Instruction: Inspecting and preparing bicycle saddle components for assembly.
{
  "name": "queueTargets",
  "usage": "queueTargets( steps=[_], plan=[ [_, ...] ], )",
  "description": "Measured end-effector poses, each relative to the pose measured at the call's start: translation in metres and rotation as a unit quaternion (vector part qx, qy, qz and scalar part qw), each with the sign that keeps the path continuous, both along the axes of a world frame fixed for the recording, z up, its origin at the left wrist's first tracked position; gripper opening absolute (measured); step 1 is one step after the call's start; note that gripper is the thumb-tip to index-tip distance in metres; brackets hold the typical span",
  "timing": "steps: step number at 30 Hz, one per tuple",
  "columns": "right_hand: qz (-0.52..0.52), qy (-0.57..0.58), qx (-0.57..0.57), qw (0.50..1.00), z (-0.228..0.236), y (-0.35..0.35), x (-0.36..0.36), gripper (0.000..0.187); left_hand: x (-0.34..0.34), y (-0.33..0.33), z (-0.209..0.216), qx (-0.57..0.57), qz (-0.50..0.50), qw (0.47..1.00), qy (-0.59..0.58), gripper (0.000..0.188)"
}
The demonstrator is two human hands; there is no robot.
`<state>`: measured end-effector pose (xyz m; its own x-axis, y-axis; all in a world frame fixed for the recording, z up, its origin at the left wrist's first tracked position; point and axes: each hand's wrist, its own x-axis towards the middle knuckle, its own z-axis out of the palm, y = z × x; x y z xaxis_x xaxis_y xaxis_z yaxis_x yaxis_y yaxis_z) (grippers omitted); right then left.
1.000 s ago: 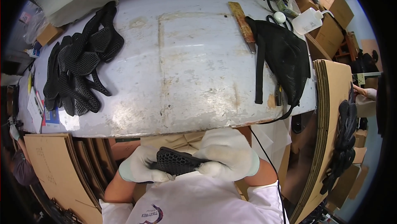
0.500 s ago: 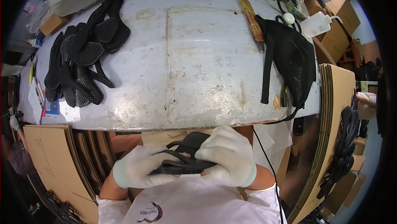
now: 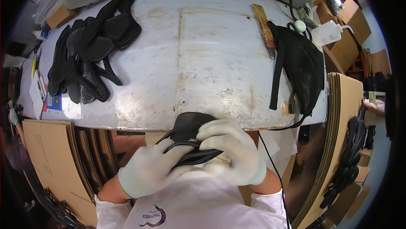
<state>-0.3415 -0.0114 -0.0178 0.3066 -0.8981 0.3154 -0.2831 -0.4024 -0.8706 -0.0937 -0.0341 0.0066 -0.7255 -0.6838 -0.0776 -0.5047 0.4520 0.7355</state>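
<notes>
White gloves [image 3: 146, 161] cover both hands, which grip a black piece [image 3: 192, 123] between them, in front of the shirt [image 3: 196, 199] and close by the near edge of the table [image 3: 211, 81]. The left hand [image 3: 158, 167] has its fingers bent over the piece's lower left part, where dark bands or edges stand apart; the right hand [image 3: 232, 150] curls over its right side. Whether the thumbs press from beneath is hidden. Both grips look narrow, so the likeliest fault is a slip: knit cloth on smooth, bending material may slide, and if one hand eases off, the piece could spring open or drop over the edge. Pulling unevenly might also twist the loose bands or leave a fold crooked, since the fingers cover much of the work. The black cord [image 3: 270, 155] hangs just beside the right forearm, and a wide elbow swing could catch it. On the table, the pouch [image 3: 302, 68] trails a strap near the edge, where a sleeve might drag it; the tool [image 3: 264, 30] next to it points its metal tip nearward, a risk for a careless reach. The mesh pile [image 3: 93, 45] lies well apart, tangled enough to snag.
</notes>
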Motion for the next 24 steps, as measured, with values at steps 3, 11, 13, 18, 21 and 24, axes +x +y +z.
queueTargets(
  steps=[3, 11, 13, 18, 21, 24],
  plan=[
    [-0.085, 0.041, -0.002, 0.996, 0.006, 0.007, 0.014, 0.04, -0.007, 0.005, 0.006, 0.037, 0.009, 0.999, -0.023, 0.045],
    [-0.113, 0.057, 0.014, 0.992, -0.005, 0.017, 0.018, 0.036, -0.008, 0.003, 0.007, 0.034, -0.012, 0.999, 0.002, 0.042],
    [-0.085, -0.011, 0.02, 0.996, -0.003, 0.013, 0.013, 0.031, -0.007, 0.006, 0.003, 0.038, -0.005, 0.999, 0.008, 0.043],
    [-0.101, 0.01, -0.005, 0.995, -0.008, 0.013, 0.016, 0.027, -0.009, 0.007, -0.001, 0.034, 0.016, 0.999, 0.025, 0.043],
    [-0.122, -0.01, 0.002, 0.992, -0.007, 0.019, 0.019, 0.023, -0.012, 0.008, 0.003, 0.025, 0.029, 0.999, 0.031, 0.041],
    [-0.123, -0.03, 0.008, 0.992, 0.0, 0.014, 0.02, 0.017, -0.013, 0.007, 0.005, 0.039, 0.02, 0.999, -0.019, 0.04]
  ],
)
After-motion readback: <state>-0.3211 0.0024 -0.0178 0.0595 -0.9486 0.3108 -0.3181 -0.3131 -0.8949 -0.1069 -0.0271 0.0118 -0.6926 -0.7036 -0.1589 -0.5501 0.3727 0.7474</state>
